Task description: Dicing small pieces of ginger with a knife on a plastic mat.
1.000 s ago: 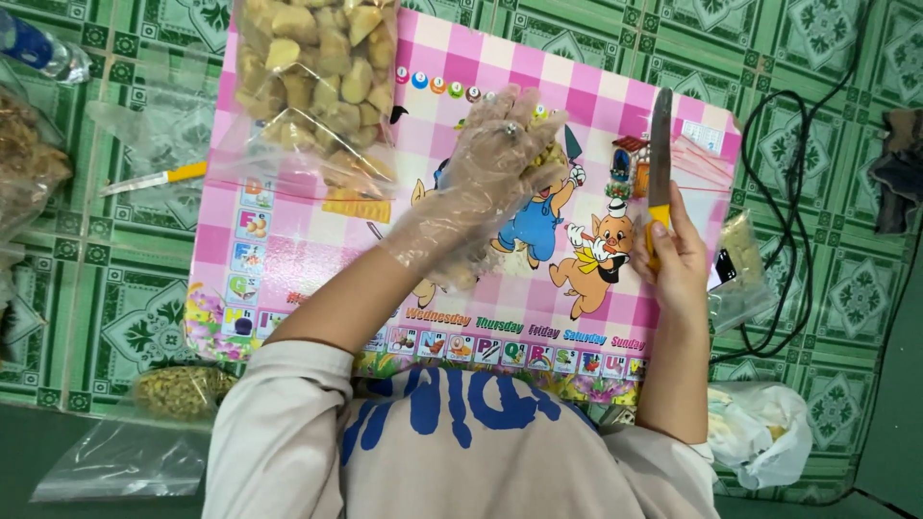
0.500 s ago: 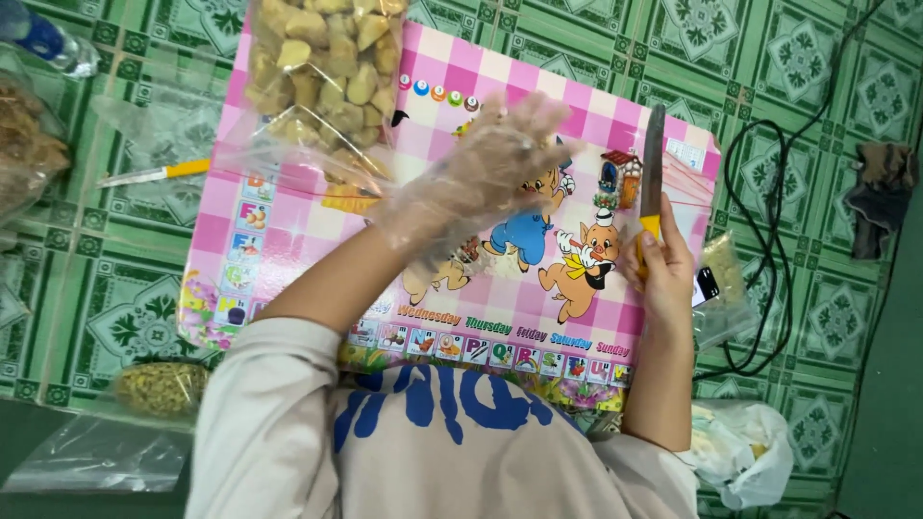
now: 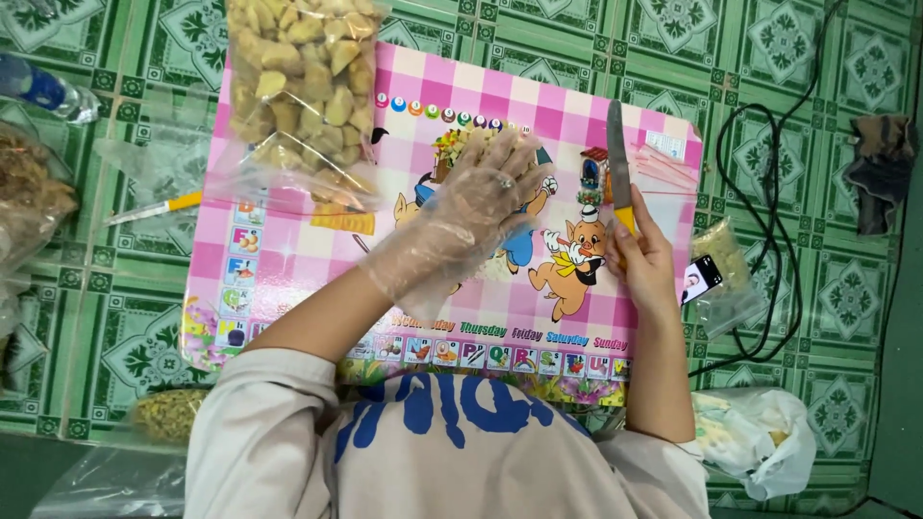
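My left hand (image 3: pixel 486 192), inside a loose clear plastic glove, lies flat with fingers spread on a pink checked cartoon mat (image 3: pixel 288 259). Whether anything is under its fingertips I cannot tell. My right hand (image 3: pixel 644 259) grips the yellow handle of a knife (image 3: pixel 616 154), whose blade points away from me and rests on the mat's right side. A clear bag of pale yellow chunks (image 3: pixel 303 86) lies on the mat's far left corner, just left of my left hand.
A second yellow-handled tool (image 3: pixel 154 209) lies on the green tiled floor left of the mat. A phone (image 3: pixel 700 279), a black cable (image 3: pixel 769 240) and a white plastic bag (image 3: pixel 760 437) are on the right. A bottle (image 3: pixel 43 88) and bags of brown material (image 3: pixel 29 192) are on the left.
My gloved left hand has lowered and flattened onto the mat with its fingers spread. The right hand keeps the knife in much the same spot.
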